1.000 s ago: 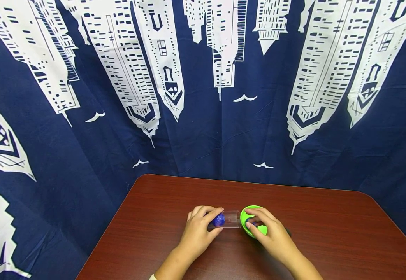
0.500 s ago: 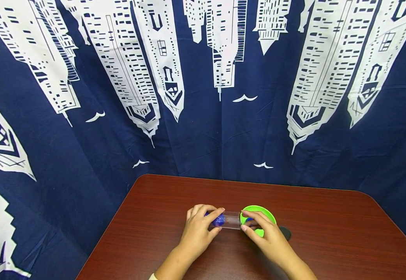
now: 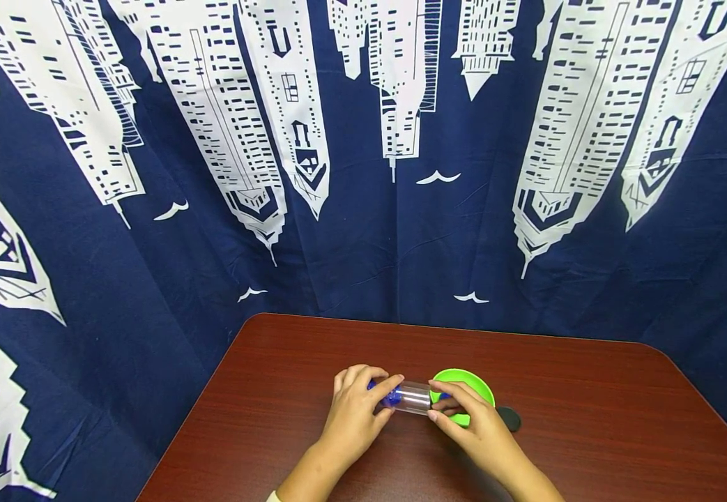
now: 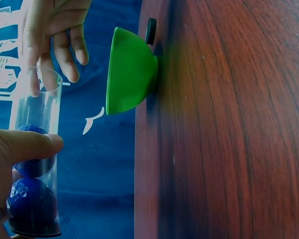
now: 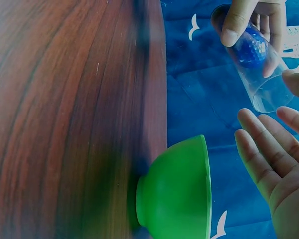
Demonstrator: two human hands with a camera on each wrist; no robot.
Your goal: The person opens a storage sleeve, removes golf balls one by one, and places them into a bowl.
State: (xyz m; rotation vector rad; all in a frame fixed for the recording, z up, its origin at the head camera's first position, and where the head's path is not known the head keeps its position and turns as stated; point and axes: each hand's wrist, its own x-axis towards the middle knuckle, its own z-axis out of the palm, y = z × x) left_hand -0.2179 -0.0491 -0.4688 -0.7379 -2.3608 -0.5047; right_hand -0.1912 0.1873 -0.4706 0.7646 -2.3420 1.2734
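My left hand (image 3: 352, 417) grips a clear plastic tube (image 3: 416, 398) near its closed end, thumb across its side. Two dark blue dimpled golf balls (image 4: 33, 199) sit inside, one against the other at that end. The tube's mouth points right, toward my right hand (image 3: 479, 425). That hand has its thumb and index fingertips right at the rim, the other fingers spread loosely, and no ball shows in it. Just beyond stands a bright green bowl (image 3: 479, 382), partly covered by the right hand in the head view. A bit of blue (image 3: 445, 396) shows inside it.
A black round disc (image 3: 509, 418) lies on the table against the bowl's right side. The reddish-brown wooden table (image 3: 313, 341) ends at a navy curtain (image 3: 363, 258) with white building prints.
My right hand has come out of the green bowl and moved left to the tube's mouth, uncovering the black disc. My left hand keeps its grip; the tube's mouth has dipped slightly.
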